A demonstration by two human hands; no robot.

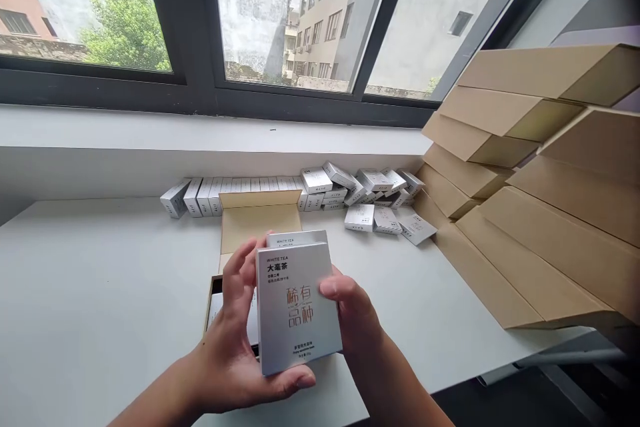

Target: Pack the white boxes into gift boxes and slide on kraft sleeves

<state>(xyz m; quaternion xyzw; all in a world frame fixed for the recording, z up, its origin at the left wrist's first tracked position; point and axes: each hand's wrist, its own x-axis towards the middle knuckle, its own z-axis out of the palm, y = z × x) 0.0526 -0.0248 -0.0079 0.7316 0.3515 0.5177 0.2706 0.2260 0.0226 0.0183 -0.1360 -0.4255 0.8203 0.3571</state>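
Observation:
Two small white tea boxes (300, 307), one behind the other, are held up in front of me, the nearer one's printed face towards me. Around their left side and lower edge wraps my left hand (235, 347), its thumb along the bottom. My right hand (355, 314) grips the right side, the thumb pressed on the front; its other fingers are hidden behind. Behind and below stands a tan carton (260, 227) with its lid up. White shows inside it, though my hands and the held boxes cover most of the inside.
A row of white tea boxes (250, 186) stands along the wall, with a loose pile of more boxes (375, 180) to its right. Stacked brown cardboard cartons (510, 240) lean over the table's (100, 307) right side. A windowsill (200, 130) runs along the back.

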